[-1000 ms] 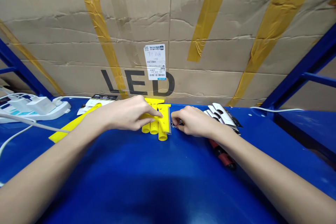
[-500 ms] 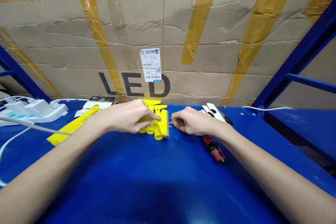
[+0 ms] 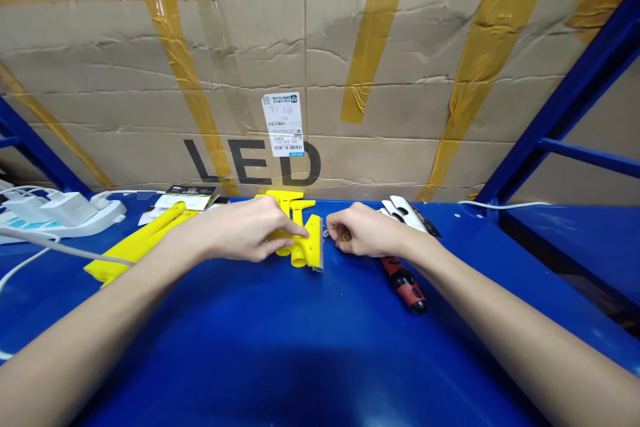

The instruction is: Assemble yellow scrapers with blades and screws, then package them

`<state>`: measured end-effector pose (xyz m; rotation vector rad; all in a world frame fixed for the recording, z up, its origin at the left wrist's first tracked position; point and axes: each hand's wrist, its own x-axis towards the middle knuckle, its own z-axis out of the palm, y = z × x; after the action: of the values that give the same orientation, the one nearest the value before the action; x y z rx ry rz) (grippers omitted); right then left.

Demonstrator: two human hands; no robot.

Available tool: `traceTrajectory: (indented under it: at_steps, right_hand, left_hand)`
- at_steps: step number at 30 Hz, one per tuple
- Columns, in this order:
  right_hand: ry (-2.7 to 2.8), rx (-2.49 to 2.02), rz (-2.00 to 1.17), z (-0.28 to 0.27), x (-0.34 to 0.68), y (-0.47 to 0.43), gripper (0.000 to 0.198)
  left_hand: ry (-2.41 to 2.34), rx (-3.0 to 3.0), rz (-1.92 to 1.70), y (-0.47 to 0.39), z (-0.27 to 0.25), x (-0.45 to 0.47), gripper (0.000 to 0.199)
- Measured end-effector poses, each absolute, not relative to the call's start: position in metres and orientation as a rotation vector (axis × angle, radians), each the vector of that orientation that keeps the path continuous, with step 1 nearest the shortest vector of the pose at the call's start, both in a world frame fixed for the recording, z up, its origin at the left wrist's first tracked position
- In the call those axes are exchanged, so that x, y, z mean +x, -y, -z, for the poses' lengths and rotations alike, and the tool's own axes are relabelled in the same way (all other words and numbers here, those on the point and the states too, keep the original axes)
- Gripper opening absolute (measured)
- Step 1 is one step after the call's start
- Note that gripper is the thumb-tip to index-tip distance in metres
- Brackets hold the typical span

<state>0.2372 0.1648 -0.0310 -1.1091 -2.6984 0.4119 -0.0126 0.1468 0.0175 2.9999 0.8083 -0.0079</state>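
Note:
My left hand [image 3: 257, 227] is closed, thumb and index finger on a yellow plastic scraper head [image 3: 314, 247] with a clear edge strip along its right side. The scraper head lies on the blue table and is slightly tilted. Other yellow T-shaped scraper heads [image 3: 284, 197] lie behind it, partly covered by that hand. Just right of the strip is a small cluster of metal screws [image 3: 325, 233]. My right hand [image 3: 363, 230] has its fingers curled together, the tips at the screws. Whatever those fingers pinch is hidden. A red and black screwdriver [image 3: 407, 287] lies beneath the right wrist.
Yellow handles [image 3: 135, 240] and packaging cards [image 3: 187, 197] lie at left, near a white power strip [image 3: 65, 213] with cables. White parts [image 3: 407, 211] sit behind the right wrist. A taped cardboard box [image 3: 400, 67] stands at the back between blue metal posts [image 3: 530, 140].
The scraper head under my left fingers has turned slightly, its strip's lower end now nearer me. My right hand stays by the screws. The whole view has shifted a little.

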Motion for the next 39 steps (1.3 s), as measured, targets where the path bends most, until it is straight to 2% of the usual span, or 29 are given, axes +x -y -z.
traceTrajectory:
  at_steps: [9, 19, 21, 23, 27, 33, 39]
  right_hand:
    - [2.323, -0.804, -0.351, 0.021, 0.234, -0.161, 0.020]
    - [2.589, -0.735, 0.261, 0.023, 0.228, -0.154, 0.016]
    - [2.590, -0.749, 0.214, 0.021, 0.228, -0.152, 0.012]
    - [2.525, -0.777, 0.033, 0.018, 0.230, -0.151, 0.007]
    - [2.332, -0.882, -0.248, 0.018, 0.236, -0.155, 0.014]
    - [2.675, -0.998, -0.195, 0.031, 0.235, -0.161, 0.012]
    - [2.742, -0.991, -0.167, 0.038, 0.227, -0.157, 0.008]
  left_hand:
    - [-0.774, 3.003, 0.012, -0.145, -0.016, -0.008, 0.032]
    - [-0.729, 2.963, -0.114, -0.148, -0.017, -0.011, 0.032]
    - [-0.718, 2.960, -0.142, -0.149, -0.018, -0.013, 0.032]
    - [-0.728, 2.960, -0.162, -0.151, -0.019, -0.015, 0.032]
    - [-0.779, 2.945, -0.132, -0.154, -0.021, -0.020, 0.032]
    - [-0.809, 2.950, -0.119, -0.157, -0.022, -0.024, 0.033]
    - [-0.809, 2.958, -0.121, -0.157, -0.023, -0.025, 0.033]
